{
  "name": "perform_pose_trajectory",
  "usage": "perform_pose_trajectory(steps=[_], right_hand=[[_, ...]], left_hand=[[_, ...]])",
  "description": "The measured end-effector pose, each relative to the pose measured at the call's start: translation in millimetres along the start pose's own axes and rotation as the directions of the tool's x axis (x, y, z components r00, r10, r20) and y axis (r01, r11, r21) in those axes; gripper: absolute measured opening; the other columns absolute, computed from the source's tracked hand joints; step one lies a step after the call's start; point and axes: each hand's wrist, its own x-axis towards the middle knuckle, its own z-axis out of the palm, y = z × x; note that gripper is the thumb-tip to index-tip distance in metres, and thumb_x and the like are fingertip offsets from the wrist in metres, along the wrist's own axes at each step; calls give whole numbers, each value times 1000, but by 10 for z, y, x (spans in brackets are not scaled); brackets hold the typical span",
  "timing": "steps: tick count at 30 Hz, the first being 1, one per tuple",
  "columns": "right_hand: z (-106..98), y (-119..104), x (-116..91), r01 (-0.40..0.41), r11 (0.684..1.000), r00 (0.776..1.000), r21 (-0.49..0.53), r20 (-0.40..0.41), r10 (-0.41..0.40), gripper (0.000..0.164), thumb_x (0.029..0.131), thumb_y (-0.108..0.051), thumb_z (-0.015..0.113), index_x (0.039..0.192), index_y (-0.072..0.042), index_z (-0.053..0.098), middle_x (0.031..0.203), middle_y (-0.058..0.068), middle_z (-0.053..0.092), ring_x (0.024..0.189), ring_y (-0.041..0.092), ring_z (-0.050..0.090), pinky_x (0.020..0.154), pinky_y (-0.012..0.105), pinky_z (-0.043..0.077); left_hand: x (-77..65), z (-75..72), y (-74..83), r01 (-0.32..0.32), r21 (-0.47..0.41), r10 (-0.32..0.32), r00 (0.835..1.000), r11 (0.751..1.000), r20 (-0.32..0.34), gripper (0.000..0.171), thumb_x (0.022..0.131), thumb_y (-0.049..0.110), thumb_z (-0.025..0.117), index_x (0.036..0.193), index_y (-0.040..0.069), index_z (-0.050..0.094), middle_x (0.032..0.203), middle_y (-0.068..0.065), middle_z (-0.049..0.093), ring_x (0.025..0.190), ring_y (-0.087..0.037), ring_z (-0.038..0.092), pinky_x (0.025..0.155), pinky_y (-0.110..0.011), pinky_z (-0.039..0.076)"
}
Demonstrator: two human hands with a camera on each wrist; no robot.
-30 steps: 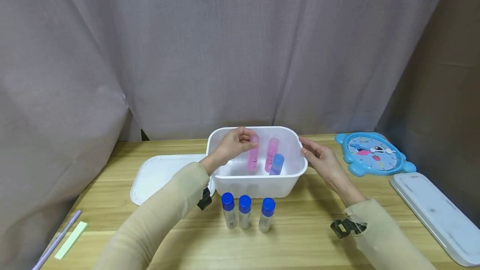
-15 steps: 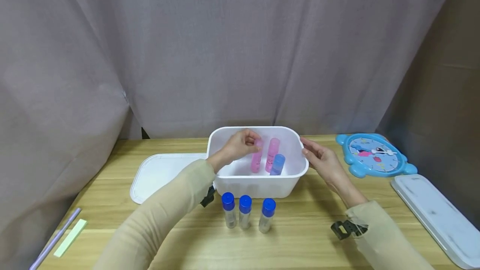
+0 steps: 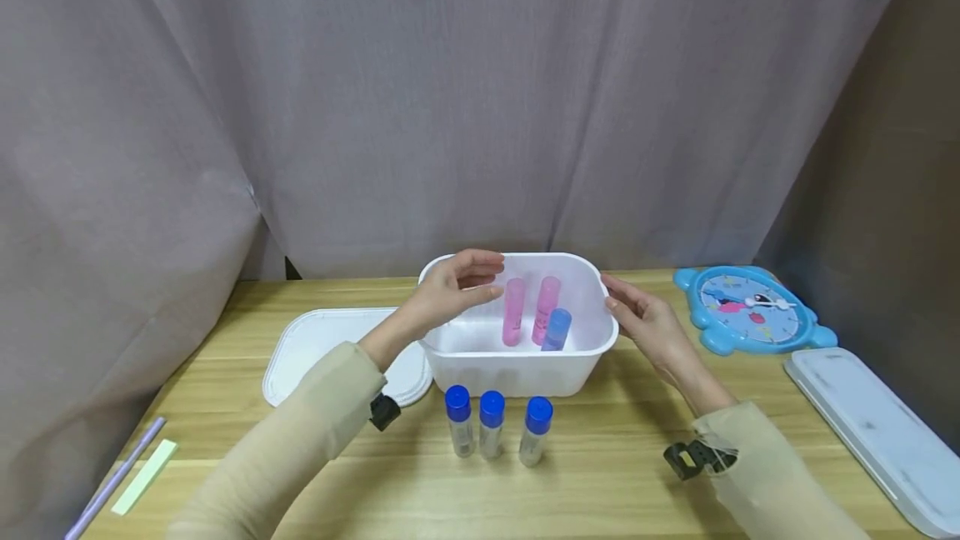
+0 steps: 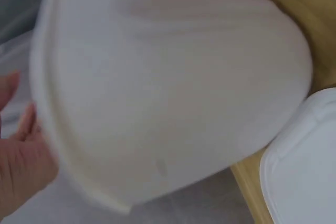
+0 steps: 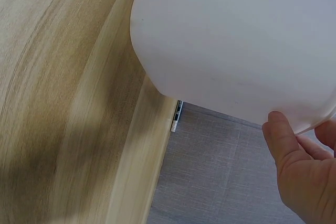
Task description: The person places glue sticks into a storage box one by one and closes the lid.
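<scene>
- Change noted: the left hand [image 3: 447, 294] has let go of the left-hand pink tube [image 3: 513, 311] and drawn away toward the left rim of the white bin [image 3: 517, 375].
- Left grip: thumb and fingers apart, nothing between them. Contact with the rim cannot be confirmed.
- Tube released: stands unsupported inside the bin, left of the second pink tube [image 3: 547, 311], with a gap between the two. Little shift in its place since the half-second-earlier view.
- Blue tube [image 3: 557, 327]: inside the bin, at the second pink tube's right and nearer the front wall; base hidden.
- Right grip: the right hand [image 3: 652, 327] rests at the bin's right rim, fingers fairly straight, thumb against the outer wall. Position unchanged.
- Bearing on the work: placement of the left-hand pink tube is judged complete; three tubes are counted inside.
- Outside the bin: three blue-capped bottles [image 3: 491, 427] stand on the desk [image 3: 615, 473] before its front wall, untouched. White lid [image 3: 330, 348] lies flat just beside the bin, at its left.
</scene>
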Motion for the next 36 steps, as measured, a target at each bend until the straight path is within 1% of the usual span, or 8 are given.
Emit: perform_pose_trajectory(steps=[4,7,11,13,18,23,29,36], right_hand=[[-1,-1,4,6,1000,1000,-1,-1,-6,52,100,-22,46,144,1,31,143,25,38,117,15,52,86,17,50],[-10,-4,2,12,1000,1000,0,-1,-12,52,100,-21,46,144,2,31,143,27,37,118,18,52,85,16,50],[-30,-16,2,13,1000,1000,-7,-6,-13,51,100,-20,46,144,2,31,143,27,38,114,11,53,84,15,50],[-31,-16,2,10,1000,1000,-4,-7,-10,51,100,-20,46,144,2,31,142,26,39,113,8,53,84,14,49],[-18,-14,-1,4,1000,1000,-8,-4,-4,52,100,-22,45,144,2,31,142,27,39,118,18,52,86,18,50],[-2,1,4,1,1000,1000,-16,0,-1,52,101,-22,45,144,2,30,143,26,38,119,20,51,86,18,50],[2,18,12,11,1000,1000,-2,0,-11,52,100,-21,45,144,3,30,143,28,37,121,24,50,86,18,50],[-3,26,7,20,1000,1000,20,0,-20,52,100,-20,46,144,3,31,142,28,38,112,7,54,85,18,51]], left_hand=[[-390,-111,39,-23,-105,30,998,994,62,30,89,7,63,118,-2,59,116,-17,63,103,-22,62,88,-28,52],[-663,-147,6,-14,-133,30,992,991,119,28,88,8,65,113,-3,61,112,-18,64,101,-22,63,83,-25,53],[-906,-131,-117,-24,-176,55,983,984,176,31,86,7,67,113,-6,60,115,-25,62,107,-29,61,85,-25,53],[-974,-110,-195,-17,-212,60,978,977,199,35,85,6,68,115,-9,58,118,-30,58,108,-26,62,87,-25,52],[-1044,-48,-377,1,-281,67,970,960,234,43,83,3,69,119,-13,53,121,-39,51,104,-10,62,91,-24,50],[-1042,22,-491,-11,-308,96,960,951,261,43,83,-1,68,120,-14,52,119,-41,50,103,-9,62,91,-26,50],[-1040,75,-540,-18,-259,86,963,966,256,40,82,-1,69,117,-11,55,111,-35,58,96,-7,63,87,-25,52],[-1042,55,-500,-27,-231,90,960,972,266,37,82,0,69,115,-11,57,107,-35,60,93,-7,64,84,-26,54]])
